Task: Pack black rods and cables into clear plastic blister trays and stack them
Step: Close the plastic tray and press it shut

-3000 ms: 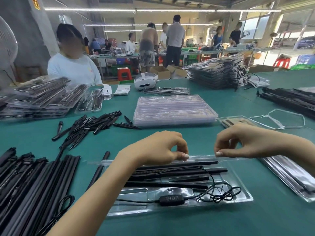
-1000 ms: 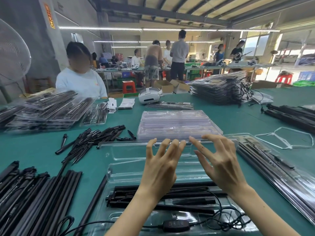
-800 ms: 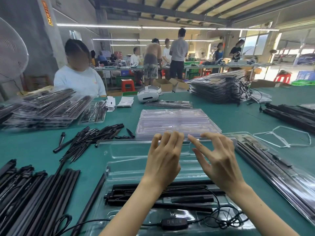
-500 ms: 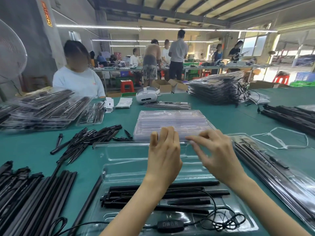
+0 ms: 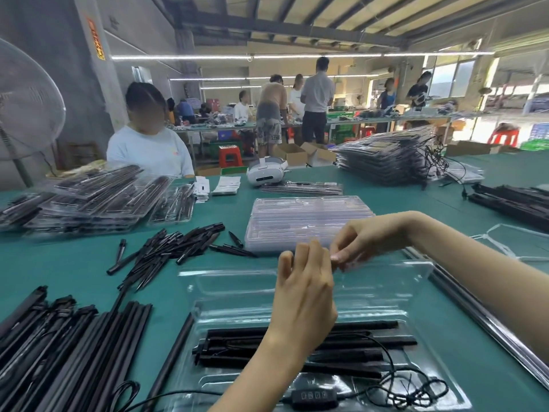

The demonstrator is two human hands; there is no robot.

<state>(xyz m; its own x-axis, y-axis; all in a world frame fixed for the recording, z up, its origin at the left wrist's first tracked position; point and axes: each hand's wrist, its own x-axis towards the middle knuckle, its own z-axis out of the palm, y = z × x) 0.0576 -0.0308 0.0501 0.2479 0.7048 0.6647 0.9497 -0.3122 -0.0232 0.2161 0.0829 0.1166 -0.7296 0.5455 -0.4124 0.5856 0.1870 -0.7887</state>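
A clear blister tray (image 5: 430, 361) lies open on the green table in front of me. It holds several black rods (image 5: 237, 346) and a black cable with a small controller (image 5: 315, 395). Its clear lid (image 5: 231, 285) is folded out flat on the far side. My left hand (image 5: 303, 289) reaches over the tray, fingers fairly straight, touching the lid near its far edge. My right hand (image 5: 365, 239) comes in from the right and pinches that far edge between thumb and fingertips.
A stack of empty clear trays (image 5: 297, 221) stands just beyond the lid. Long loose rods (image 5: 74, 346) lie at near left, short black pieces (image 5: 172, 248) behind them. Packed trays are piled at left (image 5: 89, 197), far right (image 5: 386, 159) and along the right edge (image 5: 490, 322). A person (image 5: 148, 150) sits opposite.
The tray's lid has been swung open and laid out away from me. My spread hands have drawn together at its far edge, and my right fingers have closed into a pinch there.
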